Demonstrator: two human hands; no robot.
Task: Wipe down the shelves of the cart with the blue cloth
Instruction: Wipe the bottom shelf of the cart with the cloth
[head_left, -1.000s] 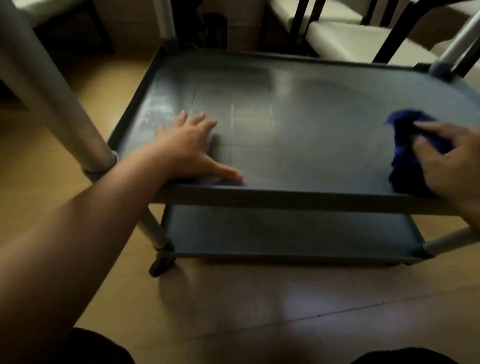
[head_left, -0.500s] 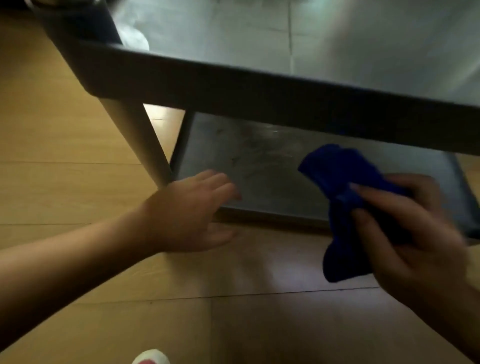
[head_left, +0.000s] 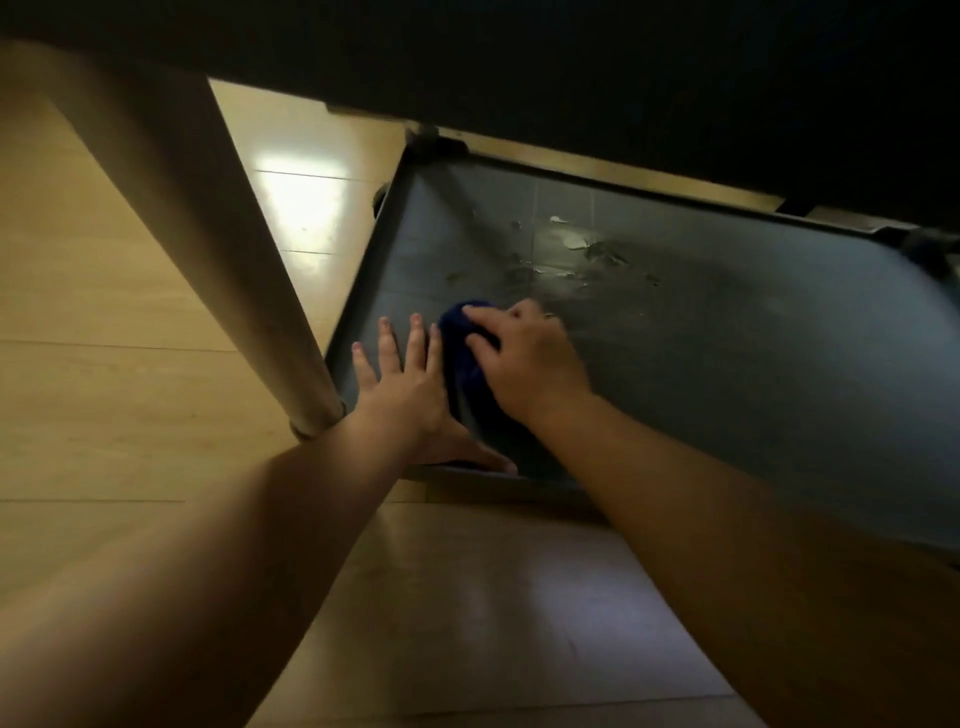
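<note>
I look under the cart at its dark grey bottom shelf (head_left: 727, 364), which carries pale smears and flakes toward its far side. My right hand (head_left: 524, 364) presses the bunched blue cloth (head_left: 465, 358) onto the shelf near its front left corner. My left hand (head_left: 402, 395) lies flat with fingers spread on the shelf right beside the cloth, its thumb along the front rim. The underside of the upper shelf (head_left: 571, 62) fills the top of the view as a dark mass.
A thick grey cart post (head_left: 208, 249) runs diagonally at the left down to the shelf corner. Wooden floor (head_left: 104, 389) surrounds the cart, with a bright reflection behind the shelf. A caster shows at the far left corner (head_left: 380, 200).
My view dropped from the middle shelf to below it. My right hand carried the blue cloth down onto the bottom shelf, and my left hand moved from the middle shelf to the bottom one.
</note>
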